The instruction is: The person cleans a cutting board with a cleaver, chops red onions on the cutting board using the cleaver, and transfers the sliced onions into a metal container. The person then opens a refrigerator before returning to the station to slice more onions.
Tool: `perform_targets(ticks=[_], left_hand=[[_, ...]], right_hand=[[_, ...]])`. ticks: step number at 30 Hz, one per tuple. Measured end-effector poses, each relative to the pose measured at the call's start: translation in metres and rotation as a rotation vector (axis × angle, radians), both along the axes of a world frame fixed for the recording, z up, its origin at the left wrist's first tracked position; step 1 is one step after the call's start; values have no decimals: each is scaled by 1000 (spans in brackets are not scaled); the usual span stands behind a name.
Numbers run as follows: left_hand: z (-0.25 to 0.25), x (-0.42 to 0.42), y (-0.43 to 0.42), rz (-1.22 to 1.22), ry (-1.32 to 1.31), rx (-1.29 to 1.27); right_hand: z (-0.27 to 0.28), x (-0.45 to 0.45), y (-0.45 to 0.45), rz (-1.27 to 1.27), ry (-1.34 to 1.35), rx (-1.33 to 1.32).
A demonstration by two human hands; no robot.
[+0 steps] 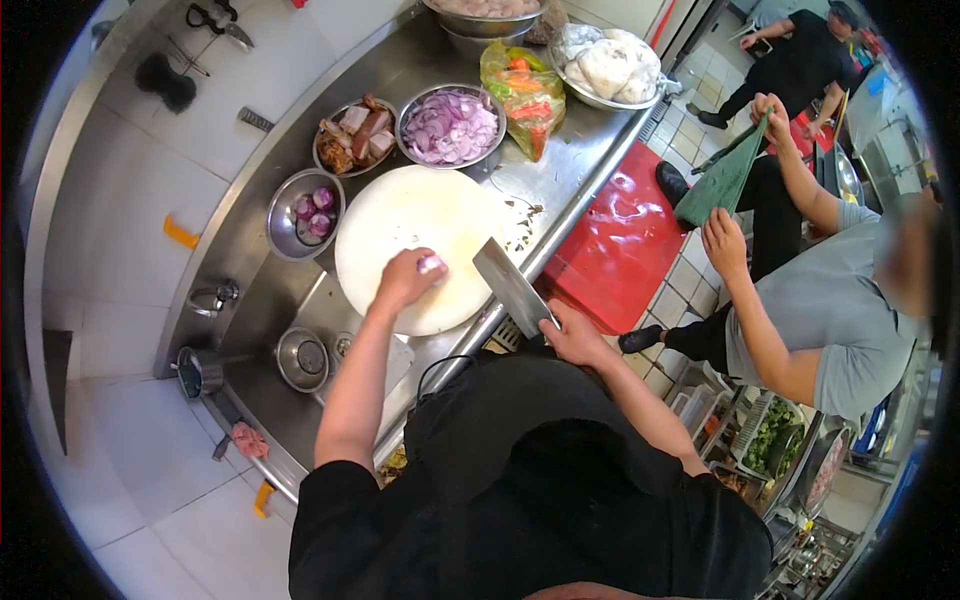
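My left hand (408, 278) is closed on a peeled red onion (431, 264) over the lower part of the round white cutting board (400, 215). My right hand (575, 333) grips the handle of a cleaver (508, 287), whose broad blade reaches over the board's right edge, apart from the onion. Whole red onions (320, 198) lie in a metal bowl left of the board. Sliced onion (450, 126) fills another bowl behind the board. Beside that bowl, a third one holds browned meat pieces (354, 120).
A bag of vegetables (526, 95) and a bowl of pale food (610, 65) stand at the back right. A sink (250, 350) with a tap is at left. One person (840, 310) holds a green cloth (730, 172) at right; another person (800, 60) stands farther off.
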State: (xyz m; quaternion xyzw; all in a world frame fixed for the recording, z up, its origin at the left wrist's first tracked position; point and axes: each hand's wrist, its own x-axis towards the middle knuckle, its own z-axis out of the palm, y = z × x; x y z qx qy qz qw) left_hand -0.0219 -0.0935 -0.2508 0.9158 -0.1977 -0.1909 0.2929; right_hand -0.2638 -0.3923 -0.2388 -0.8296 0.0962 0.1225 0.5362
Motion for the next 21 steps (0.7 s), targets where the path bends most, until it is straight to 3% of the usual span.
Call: perform_targets(ticks=[2, 4, 7, 11, 21], left_hand=[[0, -27, -8, 13, 3, -33], [0, -45, -7, 224, -42, -181], [7, -62, 7, 280, -59, -310], [-15, -60, 17, 122, -172, -373], [-13, -61, 12, 170, -109, -415]], right_hand=[[25, 11, 10, 11, -113, -169], [49, 22, 18, 23, -76, -200], [70, 36, 33, 71, -40, -244], [81, 53, 56, 161, -127, -374], [89, 51, 82, 340, -174, -639]])
